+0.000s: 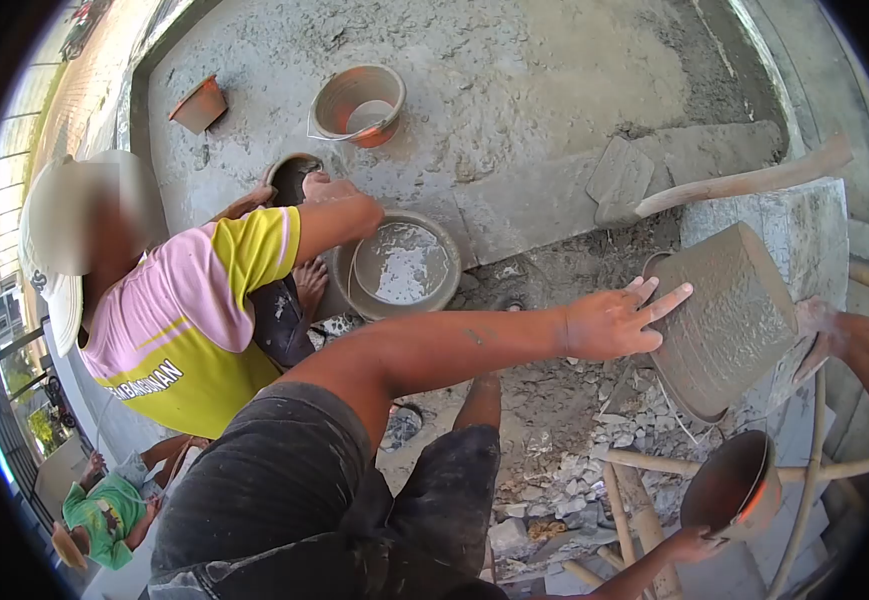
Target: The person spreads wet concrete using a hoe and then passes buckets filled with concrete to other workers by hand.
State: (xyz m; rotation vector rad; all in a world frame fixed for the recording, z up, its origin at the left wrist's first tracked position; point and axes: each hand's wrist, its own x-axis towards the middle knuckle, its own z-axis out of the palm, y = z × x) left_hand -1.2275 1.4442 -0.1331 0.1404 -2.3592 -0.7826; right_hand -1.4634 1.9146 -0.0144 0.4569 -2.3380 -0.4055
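Note:
My left hand point(614, 322) reaches far out to the right with its fingers spread, beside the rim of a mortar-coated bucket point(729, 310). Its fingertips overlap the bucket's side; whether they press on it I cannot tell. The bucket is tilted, and another person's hand point(816, 335) is at its base. Lower down, my right hand point(692, 545) is closed on the rim of a second bucket point(754, 500), orange outside and grey with residue inside, with a wire handle. That bucket is tipped so its mouth shows.
A co-worker point(184, 290) in a yellow and pink shirt bends over a bucket point(294, 180). Close by stand a grey basin point(444, 290) and orange buckets point(386, 130) point(199, 105). A hoe point(744, 188) lies on wet concrete. Wooden poles point(644, 510) and rubble point(574, 490) lie below.

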